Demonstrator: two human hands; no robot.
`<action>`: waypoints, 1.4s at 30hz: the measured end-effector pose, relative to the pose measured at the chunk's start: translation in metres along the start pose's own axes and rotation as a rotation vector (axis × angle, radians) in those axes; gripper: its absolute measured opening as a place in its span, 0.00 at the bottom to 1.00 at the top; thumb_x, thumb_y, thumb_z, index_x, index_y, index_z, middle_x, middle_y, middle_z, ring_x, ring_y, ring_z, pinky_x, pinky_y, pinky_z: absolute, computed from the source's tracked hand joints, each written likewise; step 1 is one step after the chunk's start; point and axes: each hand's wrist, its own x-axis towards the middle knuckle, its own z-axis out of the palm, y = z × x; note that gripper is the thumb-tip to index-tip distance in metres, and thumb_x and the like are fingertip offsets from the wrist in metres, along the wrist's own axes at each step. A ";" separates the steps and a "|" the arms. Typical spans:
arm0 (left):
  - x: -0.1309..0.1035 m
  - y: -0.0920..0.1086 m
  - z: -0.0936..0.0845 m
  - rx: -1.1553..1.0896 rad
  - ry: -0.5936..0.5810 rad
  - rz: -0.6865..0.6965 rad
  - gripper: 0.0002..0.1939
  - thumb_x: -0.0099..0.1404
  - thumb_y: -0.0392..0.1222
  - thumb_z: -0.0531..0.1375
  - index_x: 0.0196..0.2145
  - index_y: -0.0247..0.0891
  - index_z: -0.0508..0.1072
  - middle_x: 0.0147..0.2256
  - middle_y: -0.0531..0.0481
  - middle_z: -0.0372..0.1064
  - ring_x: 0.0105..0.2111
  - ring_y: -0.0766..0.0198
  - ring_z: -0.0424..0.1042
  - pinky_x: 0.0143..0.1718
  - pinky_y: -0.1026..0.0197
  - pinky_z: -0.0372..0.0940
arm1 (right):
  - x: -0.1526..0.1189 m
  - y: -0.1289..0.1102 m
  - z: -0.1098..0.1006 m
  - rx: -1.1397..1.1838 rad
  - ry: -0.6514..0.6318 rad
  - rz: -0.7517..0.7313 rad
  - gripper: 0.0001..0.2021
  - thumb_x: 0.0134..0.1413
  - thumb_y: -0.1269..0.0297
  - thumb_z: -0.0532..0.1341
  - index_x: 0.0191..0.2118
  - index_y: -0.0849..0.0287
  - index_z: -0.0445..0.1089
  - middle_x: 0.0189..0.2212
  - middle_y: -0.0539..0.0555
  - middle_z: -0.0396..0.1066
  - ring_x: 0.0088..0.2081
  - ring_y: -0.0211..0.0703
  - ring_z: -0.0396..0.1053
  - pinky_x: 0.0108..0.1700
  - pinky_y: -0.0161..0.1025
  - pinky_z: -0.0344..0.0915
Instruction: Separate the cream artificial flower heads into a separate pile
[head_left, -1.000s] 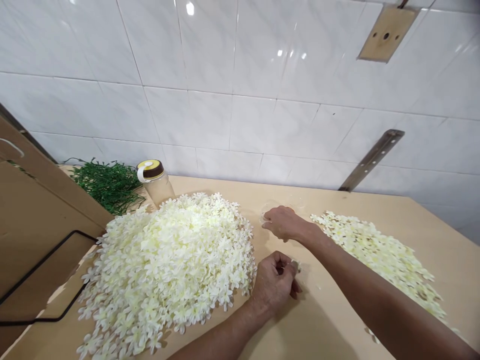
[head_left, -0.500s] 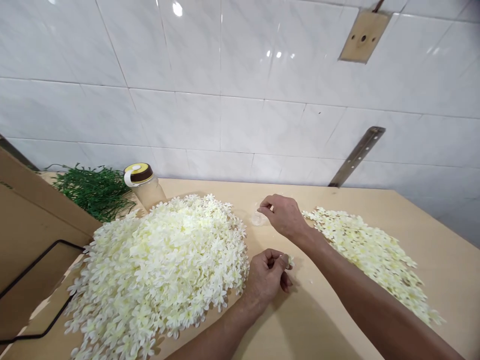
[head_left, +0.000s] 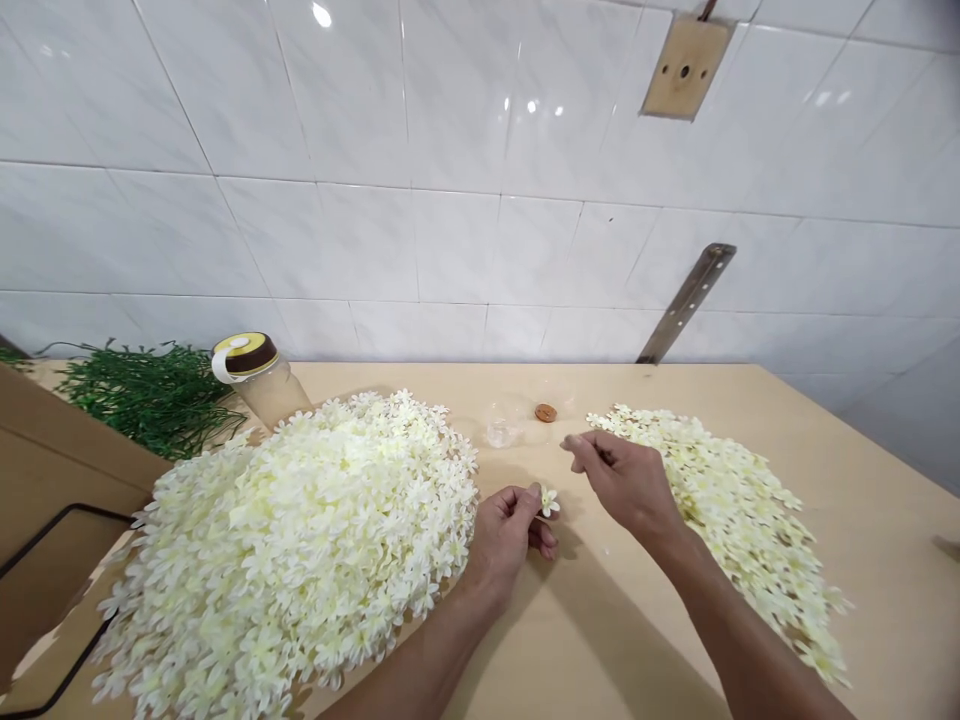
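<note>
My left hand point(head_left: 504, 530) is closed, pinching a single white artificial flower point(head_left: 550, 502) with a yellow centre between thumb and forefinger. To its right and slightly farther back, my right hand point(head_left: 628, 478) hangs above the table with thumb and fingertips pressed together. Whatever those fingertips hold, if anything, is too small to make out. A large heap of loose white-yellow flowers point(head_left: 322, 530) lies left of my left hand. Beyond both hands are a small clear plastic container point(head_left: 504, 428) and a small round reddish-brown item point(head_left: 546, 412).
A flatter spread of similar flowers point(head_left: 739, 500) lies on the right, partly behind my right forearm. At the back left are a bottle with a yellow-brown lid point(head_left: 274, 390) and green artificial foliage point(head_left: 150, 395). A cardboard box point(head_left: 67, 470) stands at the left edge; a tiled wall point(head_left: 450, 240) rises behind.
My right hand has drawn back and right, away from the clear container, uncovering the brown item. The flower in my left hand now shows its face. The view has shifted slightly right.
</note>
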 end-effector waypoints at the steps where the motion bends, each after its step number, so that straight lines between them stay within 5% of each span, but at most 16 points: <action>1: 0.001 0.001 -0.001 0.003 0.004 0.005 0.25 0.57 0.61 0.63 0.27 0.32 0.70 0.20 0.48 0.70 0.16 0.70 0.64 0.20 0.66 0.61 | -0.008 0.006 0.003 0.038 -0.002 -0.030 0.19 0.62 0.49 0.55 0.31 0.57 0.75 0.26 0.52 0.75 0.23 0.38 0.67 0.29 0.35 0.65; 5: 0.003 0.001 -0.003 0.032 0.014 0.038 0.23 0.59 0.59 0.62 0.28 0.32 0.71 0.18 0.50 0.68 0.16 0.69 0.65 0.22 0.66 0.61 | -0.033 0.016 0.019 0.149 -0.002 -0.250 0.13 0.61 0.54 0.58 0.44 0.56 0.75 0.38 0.55 0.74 0.27 0.38 0.67 0.29 0.35 0.67; 9: 0.005 -0.002 -0.003 0.043 0.007 0.080 0.22 0.59 0.58 0.62 0.26 0.33 0.70 0.18 0.51 0.67 0.16 0.69 0.64 0.21 0.66 0.60 | -0.046 0.016 0.030 0.122 -0.041 -0.365 0.12 0.62 0.58 0.59 0.48 0.54 0.74 0.37 0.54 0.71 0.26 0.36 0.66 0.33 0.35 0.68; 28: 0.004 -0.006 -0.002 0.090 -0.050 0.042 0.21 0.57 0.57 0.63 0.31 0.32 0.74 0.19 0.49 0.70 0.16 0.67 0.67 0.20 0.65 0.64 | -0.050 0.026 0.044 0.242 0.066 -0.169 0.07 0.57 0.62 0.63 0.36 0.54 0.79 0.35 0.54 0.75 0.32 0.40 0.72 0.34 0.36 0.70; 35: 0.005 -0.004 -0.005 -0.013 -0.075 0.030 0.21 0.54 0.55 0.67 0.32 0.31 0.74 0.32 0.43 0.75 0.19 0.69 0.69 0.21 0.65 0.64 | -0.053 0.017 0.040 0.264 0.071 -0.180 0.11 0.62 0.58 0.58 0.38 0.53 0.78 0.37 0.55 0.77 0.38 0.43 0.74 0.42 0.39 0.71; 42: 0.005 -0.001 -0.005 -0.127 -0.072 -0.010 0.18 0.54 0.50 0.69 0.32 0.31 0.73 0.22 0.49 0.69 0.21 0.68 0.68 0.22 0.66 0.63 | -0.053 0.020 0.044 0.330 0.035 -0.054 0.13 0.57 0.52 0.61 0.36 0.54 0.78 0.35 0.55 0.78 0.33 0.45 0.75 0.35 0.39 0.72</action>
